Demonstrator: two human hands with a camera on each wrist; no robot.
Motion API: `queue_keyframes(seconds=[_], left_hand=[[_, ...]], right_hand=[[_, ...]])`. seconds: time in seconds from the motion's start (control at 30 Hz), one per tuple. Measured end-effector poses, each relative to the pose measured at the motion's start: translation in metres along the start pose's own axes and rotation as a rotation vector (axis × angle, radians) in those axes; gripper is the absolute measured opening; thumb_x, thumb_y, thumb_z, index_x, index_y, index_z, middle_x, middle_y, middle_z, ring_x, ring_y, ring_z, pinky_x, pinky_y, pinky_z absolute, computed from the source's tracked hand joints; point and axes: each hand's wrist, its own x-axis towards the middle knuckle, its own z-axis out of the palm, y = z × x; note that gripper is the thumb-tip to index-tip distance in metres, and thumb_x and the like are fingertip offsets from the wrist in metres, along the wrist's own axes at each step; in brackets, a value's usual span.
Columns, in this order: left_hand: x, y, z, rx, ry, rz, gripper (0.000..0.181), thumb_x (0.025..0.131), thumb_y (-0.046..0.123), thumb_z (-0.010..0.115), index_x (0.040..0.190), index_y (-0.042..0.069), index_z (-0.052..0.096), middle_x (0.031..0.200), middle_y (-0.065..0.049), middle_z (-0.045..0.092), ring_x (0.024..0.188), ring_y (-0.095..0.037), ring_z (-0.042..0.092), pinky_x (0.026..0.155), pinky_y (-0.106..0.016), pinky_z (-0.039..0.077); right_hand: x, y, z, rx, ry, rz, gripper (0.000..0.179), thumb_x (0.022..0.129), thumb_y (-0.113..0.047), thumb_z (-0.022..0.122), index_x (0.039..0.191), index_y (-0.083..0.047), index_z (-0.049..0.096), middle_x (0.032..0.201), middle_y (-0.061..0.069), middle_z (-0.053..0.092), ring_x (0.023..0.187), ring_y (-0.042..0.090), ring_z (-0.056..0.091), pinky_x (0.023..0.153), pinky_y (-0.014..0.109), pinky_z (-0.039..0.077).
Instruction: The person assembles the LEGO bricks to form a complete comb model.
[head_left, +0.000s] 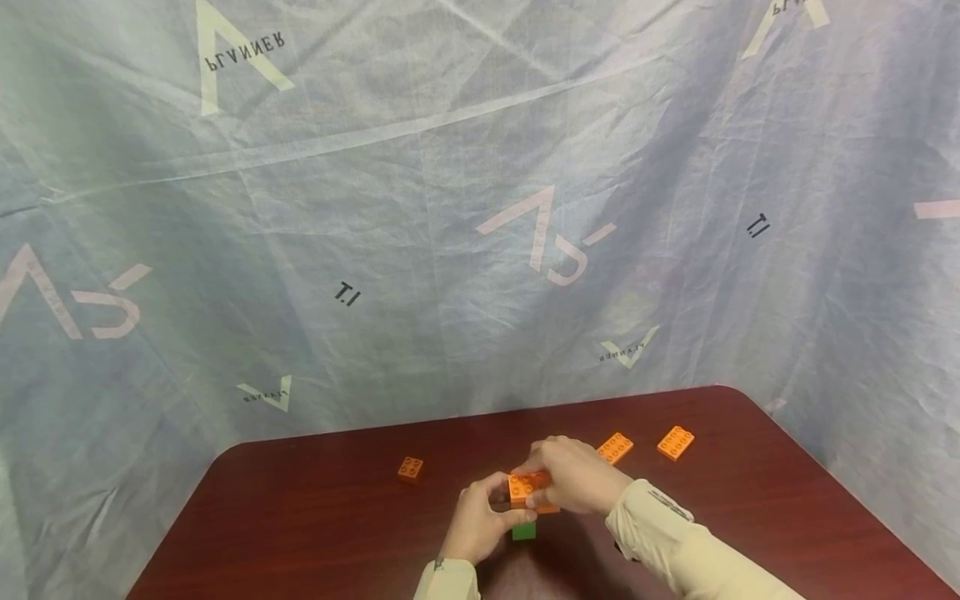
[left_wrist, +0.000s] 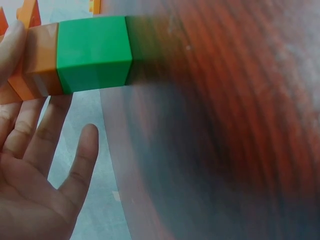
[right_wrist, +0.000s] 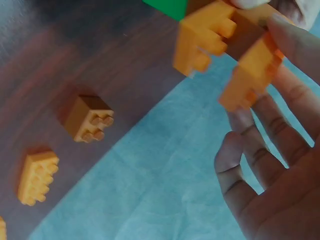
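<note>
A stack of toy building bricks is between the two hands, with a green brick (left_wrist: 95, 56) at its bottom and orange bricks (left_wrist: 42, 60) above. My left hand (head_left: 477, 521) grips the orange part of the stack between thumb and fingers, its little finger sticking out to the side. From the other side, my right hand (head_left: 581, 477) pinches an orange brick (right_wrist: 252, 75) at the top of the stack. A second studded orange brick (right_wrist: 200, 40) shows beside it, a gap between their near ends. Fingers hide where the pinched brick meets the stack.
Three loose orange bricks lie studs up on the dark red table (head_left: 300, 508): a small square brick (head_left: 410, 468) on the left, and two longer bricks, one brick (head_left: 617, 447) behind the right hand and another brick (head_left: 676, 442) farther right. A grey printed cloth (head_left: 420, 250) hangs behind.
</note>
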Motion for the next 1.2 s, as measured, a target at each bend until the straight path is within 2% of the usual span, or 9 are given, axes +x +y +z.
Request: queue_keyframes(seconds=[0.13, 0.27, 0.5, 0.67, 0.9, 1.2], left_hand=[[0.000, 0.000, -0.001, -0.014, -0.009, -0.003, 0.037, 0.080, 0.017, 0.088, 0.112, 0.009, 0.073, 0.099, -0.001, 0.074, 0.091, -0.020, 0.072, 0.077, -0.038, 0.060], [0.000, -0.001, -0.001, -0.027, -0.014, 0.001, 0.036, 0.080, 0.016, 0.088, 0.112, 0.009, 0.073, 0.099, -0.002, 0.074, 0.092, -0.021, 0.072, 0.077, -0.037, 0.061], [-0.001, -0.002, -0.002, -0.025, -0.015, -0.004, 0.035, 0.080, 0.015, 0.088, 0.111, 0.009, 0.073, 0.099, -0.002, 0.074, 0.092, -0.022, 0.072, 0.076, -0.037, 0.061], [0.000, -0.002, -0.001, -0.029, -0.015, 0.003, 0.037, 0.080, 0.015, 0.088, 0.112, 0.009, 0.072, 0.100, -0.003, 0.074, 0.094, -0.023, 0.072, 0.077, -0.037, 0.061], [0.000, -0.002, 0.000, -0.021, -0.014, -0.001, 0.036, 0.080, 0.015, 0.088, 0.112, 0.009, 0.073, 0.098, -0.002, 0.074, 0.092, -0.022, 0.072, 0.077, -0.037, 0.061], [-0.001, 0.000, 0.000, -0.009, -0.004, -0.012, 0.035, 0.080, 0.015, 0.088, 0.111, 0.010, 0.072, 0.098, 0.000, 0.073, 0.091, -0.020, 0.072, 0.078, -0.039, 0.060]], right_hand=[[-0.005, 0.005, 0.007, 0.031, 0.028, 0.000, 0.037, 0.080, -0.022, 0.088, 0.115, -0.017, 0.079, 0.098, -0.006, 0.066, 0.089, 0.015, 0.059, 0.073, 0.037, 0.051], [-0.008, 0.010, 0.016, 0.090, 0.088, -0.024, 0.035, 0.082, -0.021, 0.086, 0.116, -0.016, 0.078, 0.099, -0.008, 0.066, 0.089, 0.013, 0.056, 0.074, 0.034, 0.050], [-0.013, 0.017, 0.030, 0.231, 0.158, -0.020, 0.035, 0.086, -0.023, 0.083, 0.120, -0.019, 0.075, 0.102, -0.011, 0.064, 0.093, 0.011, 0.052, 0.077, 0.031, 0.049], [-0.015, 0.019, 0.035, 0.252, 0.195, -0.030, 0.037, 0.087, -0.024, 0.083, 0.122, -0.019, 0.074, 0.103, -0.010, 0.064, 0.095, 0.011, 0.053, 0.079, 0.032, 0.049], [-0.017, 0.022, 0.041, 0.282, 0.217, 0.022, 0.043, 0.085, -0.028, 0.084, 0.125, -0.017, 0.073, 0.107, -0.012, 0.065, 0.100, 0.013, 0.057, 0.085, 0.038, 0.050], [-0.024, 0.035, 0.047, 0.320, 0.228, 0.026, 0.053, 0.080, -0.036, 0.087, 0.128, -0.020, 0.071, 0.109, -0.011, 0.066, 0.099, 0.011, 0.058, 0.084, 0.040, 0.052]])
